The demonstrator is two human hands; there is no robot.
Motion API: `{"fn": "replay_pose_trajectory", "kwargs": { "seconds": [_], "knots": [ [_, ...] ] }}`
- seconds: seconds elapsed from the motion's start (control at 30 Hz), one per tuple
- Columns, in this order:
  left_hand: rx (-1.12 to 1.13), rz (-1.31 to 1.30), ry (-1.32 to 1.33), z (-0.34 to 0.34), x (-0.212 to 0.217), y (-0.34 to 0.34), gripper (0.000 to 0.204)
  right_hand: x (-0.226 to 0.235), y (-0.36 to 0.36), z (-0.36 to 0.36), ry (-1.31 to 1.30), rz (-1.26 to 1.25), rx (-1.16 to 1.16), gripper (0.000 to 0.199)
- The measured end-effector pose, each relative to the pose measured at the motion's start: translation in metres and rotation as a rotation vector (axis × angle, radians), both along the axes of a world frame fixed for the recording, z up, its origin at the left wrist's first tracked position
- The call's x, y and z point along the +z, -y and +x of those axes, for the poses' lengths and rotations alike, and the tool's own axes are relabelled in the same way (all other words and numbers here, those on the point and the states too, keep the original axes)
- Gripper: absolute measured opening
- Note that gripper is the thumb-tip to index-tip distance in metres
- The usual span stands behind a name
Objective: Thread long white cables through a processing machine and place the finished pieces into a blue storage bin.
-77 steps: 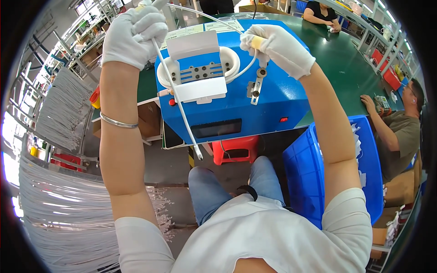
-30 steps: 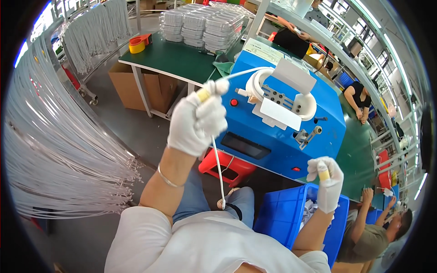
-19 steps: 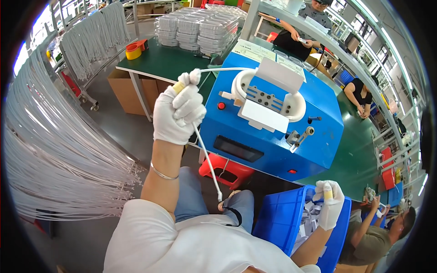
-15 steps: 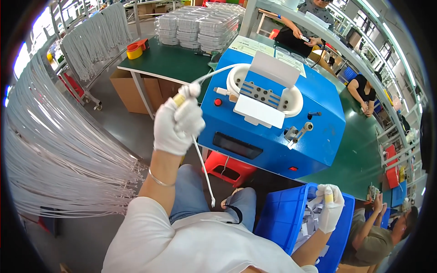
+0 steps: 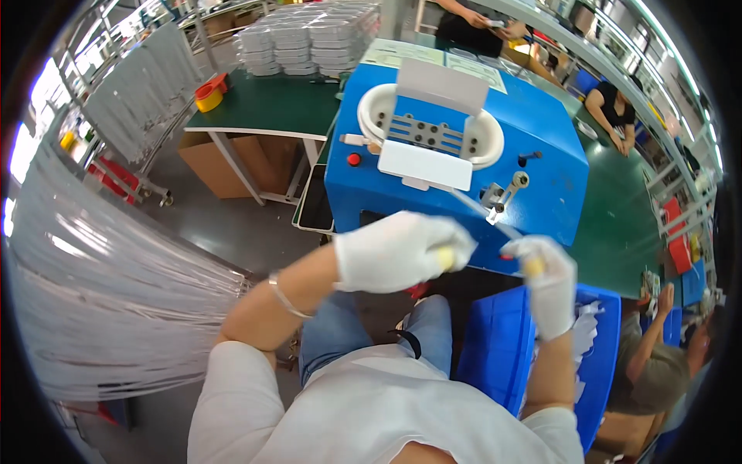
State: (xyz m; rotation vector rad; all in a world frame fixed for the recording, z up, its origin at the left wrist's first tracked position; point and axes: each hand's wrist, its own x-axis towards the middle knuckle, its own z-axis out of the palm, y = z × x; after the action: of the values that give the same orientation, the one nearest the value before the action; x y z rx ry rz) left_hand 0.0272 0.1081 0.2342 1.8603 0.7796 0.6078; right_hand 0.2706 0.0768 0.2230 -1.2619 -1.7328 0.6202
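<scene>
Both hands wear white gloves with yellow bands on the fingers. My left hand (image 5: 406, 254), blurred by motion, is closed in front of the blue machine (image 5: 545, 174); what it holds, if anything, is hidden. My right hand (image 5: 550, 284) is raised over the front of the blue bin (image 5: 498, 340), its fingers pinched at the end of a thin white strip (image 5: 467, 203). The strip slants up past the machine's metal lever (image 5: 512, 191) toward the white flap (image 5: 425, 165). Behind the flap is a white oval trough (image 5: 487, 143) around a slotted metal plate (image 5: 433, 133).
White cables (image 5: 116, 286) hang in a thick bundle at my left. Stacked clear plastic trays (image 5: 309, 42) and yellow tape (image 5: 207, 97) sit on the green table (image 5: 270, 104). White scraps (image 5: 587, 329) lie in the bin. Co-workers sit beyond the machine and at the right.
My left hand has come right and down from beside the machine, and the cable it held is no longer seen. My right hand has risen from the bin toward the machine's front.
</scene>
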Motion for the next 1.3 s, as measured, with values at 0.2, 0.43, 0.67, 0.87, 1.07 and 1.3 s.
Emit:
{"fn": "replay_pose_trajectory", "kwargs": {
  "seconds": [0.2,0.43,0.67,0.87,1.07,1.3],
  "knots": [
    [0.048,0.138,-0.106,-0.054,0.079,-0.005,0.018,0.053,-0.062,0.032,0.345,0.211,-0.045,0.011],
    [0.400,0.454,-0.148,-0.087,0.121,-0.008,0.024,0.073,-0.057,0.055,0.429,0.048,0.229,0.014],
    [0.481,0.377,-0.202,-0.094,0.117,-0.010,0.024,0.090,-0.072,0.055,0.484,0.065,0.299,0.005],
    [0.299,0.846,-0.253,-0.066,0.124,-0.053,0.020,0.100,-0.140,0.048,0.714,0.461,0.061,0.012],
    [-0.592,1.167,0.232,-0.021,0.127,-0.161,0.026,0.129,-0.209,-0.039,0.848,0.778,0.347,0.019],
    [0.043,0.739,-0.549,-0.037,0.140,-0.129,0.019,0.120,-0.160,-0.056,0.354,1.055,0.244,0.017]
  ]
}}
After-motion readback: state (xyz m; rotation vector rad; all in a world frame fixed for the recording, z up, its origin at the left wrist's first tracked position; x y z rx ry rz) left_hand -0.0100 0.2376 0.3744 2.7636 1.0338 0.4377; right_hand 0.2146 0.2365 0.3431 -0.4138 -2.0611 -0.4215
